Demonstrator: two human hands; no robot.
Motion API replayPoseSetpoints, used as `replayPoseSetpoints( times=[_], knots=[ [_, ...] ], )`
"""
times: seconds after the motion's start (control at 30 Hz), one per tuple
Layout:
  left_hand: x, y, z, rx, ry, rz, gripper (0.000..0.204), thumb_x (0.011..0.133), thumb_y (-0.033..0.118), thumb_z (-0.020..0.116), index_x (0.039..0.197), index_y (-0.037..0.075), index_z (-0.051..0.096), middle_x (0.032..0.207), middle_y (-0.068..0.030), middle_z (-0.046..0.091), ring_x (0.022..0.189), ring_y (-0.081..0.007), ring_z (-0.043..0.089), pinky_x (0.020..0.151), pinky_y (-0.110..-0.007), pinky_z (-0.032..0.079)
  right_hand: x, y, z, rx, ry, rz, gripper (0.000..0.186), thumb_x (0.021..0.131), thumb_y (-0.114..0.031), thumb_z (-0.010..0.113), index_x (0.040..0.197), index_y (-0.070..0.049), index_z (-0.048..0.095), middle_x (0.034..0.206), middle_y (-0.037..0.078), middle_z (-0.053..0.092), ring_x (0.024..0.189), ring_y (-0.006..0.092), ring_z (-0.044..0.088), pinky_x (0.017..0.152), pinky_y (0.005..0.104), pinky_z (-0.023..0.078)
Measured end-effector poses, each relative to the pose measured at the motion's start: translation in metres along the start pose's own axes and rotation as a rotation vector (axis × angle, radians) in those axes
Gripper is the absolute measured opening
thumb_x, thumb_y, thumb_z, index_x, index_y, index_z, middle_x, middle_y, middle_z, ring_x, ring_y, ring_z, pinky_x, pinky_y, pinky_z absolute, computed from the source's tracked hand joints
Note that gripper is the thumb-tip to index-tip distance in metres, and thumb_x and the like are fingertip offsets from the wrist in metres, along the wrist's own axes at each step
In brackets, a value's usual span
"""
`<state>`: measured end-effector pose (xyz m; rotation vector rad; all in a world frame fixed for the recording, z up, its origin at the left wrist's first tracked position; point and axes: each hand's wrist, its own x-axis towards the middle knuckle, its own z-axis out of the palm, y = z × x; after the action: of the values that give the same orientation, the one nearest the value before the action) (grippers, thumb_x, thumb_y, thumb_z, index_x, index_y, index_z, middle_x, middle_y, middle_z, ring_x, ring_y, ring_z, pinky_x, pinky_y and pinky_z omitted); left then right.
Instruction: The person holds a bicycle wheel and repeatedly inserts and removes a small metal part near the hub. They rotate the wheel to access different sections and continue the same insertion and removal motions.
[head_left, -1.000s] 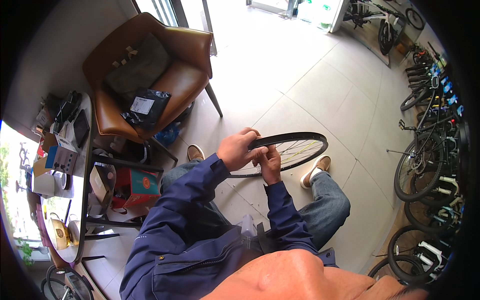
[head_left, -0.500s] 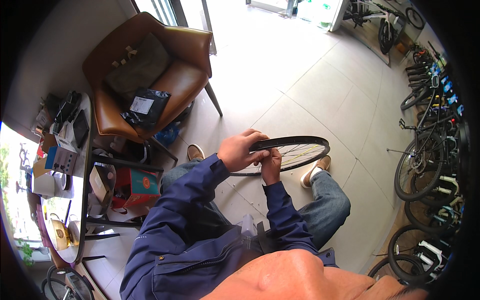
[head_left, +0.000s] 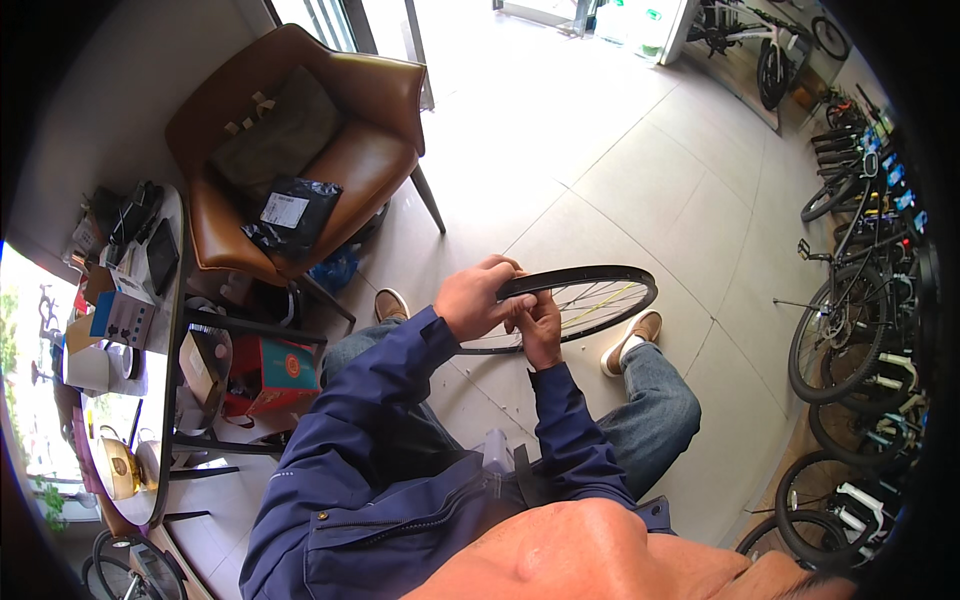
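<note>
A bicycle wheel point(head_left: 608, 274) with a black rim and thin spokes is held at a slant between my knees, above the floor. My left hand point(head_left: 476, 302) wraps round the rim on its left part, thumb on the near side. Right beside it, my right hand point(head_left: 541, 332) has its fingers closed against the inner edge of the rim, among the spokes. The tips of those fingers are partly hidden by the rim and my left hand. One spoke point(head_left: 597, 312) looks yellowish, unlike the others.
A brown leather armchair point(head_left: 395, 100) at the far left bears a cushion and a black plastic parcel point(head_left: 312, 205). Closer in on the left, a table point(head_left: 150, 385) holds boxes and loose gear, with a red box point(head_left: 275, 375) beneath. Several bicycles point(head_left: 845, 320) line the right side.
The wheel has shifted slightly to the left. My right hand has turned a little at the rim, its fingers now tucked closer to my left hand. My left hand keeps its grip.
</note>
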<state>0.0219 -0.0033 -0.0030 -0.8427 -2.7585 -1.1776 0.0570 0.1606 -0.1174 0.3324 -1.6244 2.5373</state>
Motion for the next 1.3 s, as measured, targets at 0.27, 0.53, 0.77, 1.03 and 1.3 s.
replayPoseSetpoints(
  times=[0.27, 0.53, 0.77, 1.03, 1.3],
  knots=[
    [0.0, 0.003, -0.002, -0.003, -0.027, -0.083, 0.047, 0.097, 0.044, 0.086, 0.127, 0.01, 0.071, 0.131, -0.0104, 0.075, 0.106, -0.0335, 0.079, 0.088, -0.042, 0.063, -0.002, 0.006, 0.0, 0.001, -0.002, -0.062, 0.051, 0.115, -0.043, 0.066, 0.142, 0.0, 0.062, 0.088, 0.001, 0.066, 0.071, 0.0083, 0.062, 0.064, 0.0258, 0.053],
    [-0.001, 0.006, -0.002, -0.034, -0.044, 0.007, 0.045, 0.099, 0.042, 0.085, 0.134, 0.016, 0.074, 0.133, -0.0096, 0.075, 0.106, -0.0352, 0.079, 0.09, -0.042, 0.064, -0.001, 0.008, -0.001, 0.057, 0.094, 0.007, 0.053, 0.117, -0.052, 0.057, 0.116, 0.0, 0.066, 0.079, 0.002, 0.063, 0.065, 0.0103, 0.06, 0.061, 0.028, 0.052],
    [-0.001, 0.003, -0.002, -0.033, -0.052, -0.005, 0.045, 0.098, 0.04, 0.086, 0.13, 0.012, 0.074, 0.134, -0.0118, 0.074, 0.102, -0.0351, 0.08, 0.088, -0.042, 0.063, -0.001, 0.005, 0.003, 0.091, 0.135, 0.044, 0.05, 0.118, -0.048, 0.055, 0.113, 0.0, 0.065, 0.081, 0.003, 0.064, 0.065, 0.011, 0.06, 0.061, 0.0284, 0.052],
    [0.0, 0.004, -0.002, -0.027, -0.036, 0.043, 0.045, 0.098, 0.042, 0.086, 0.129, 0.012, 0.073, 0.135, -0.0135, 0.073, 0.101, -0.0355, 0.08, 0.088, -0.042, 0.063, 0.0, 0.003, 0.004, 0.112, 0.11, 0.025, 0.043, 0.118, -0.044, 0.059, 0.115, -0.001, 0.066, 0.082, 0.003, 0.065, 0.066, 0.0102, 0.06, 0.062, 0.0278, 0.051],
    [0.0, 0.0, -0.001, -0.02, -0.031, -0.03, 0.045, 0.098, 0.046, 0.085, 0.117, 0.006, 0.073, 0.132, -0.0128, 0.074, 0.104, -0.0361, 0.078, 0.089, -0.043, 0.063, 0.0, 0.001, -0.005, 0.162, -0.006, 0.017, 0.038, 0.118, -0.033, 0.062, 0.137, 0.001, 0.062, 0.088, 0.002, 0.066, 0.07, 0.0091, 0.061, 0.064, 0.0271, 0.052]
  ],
)
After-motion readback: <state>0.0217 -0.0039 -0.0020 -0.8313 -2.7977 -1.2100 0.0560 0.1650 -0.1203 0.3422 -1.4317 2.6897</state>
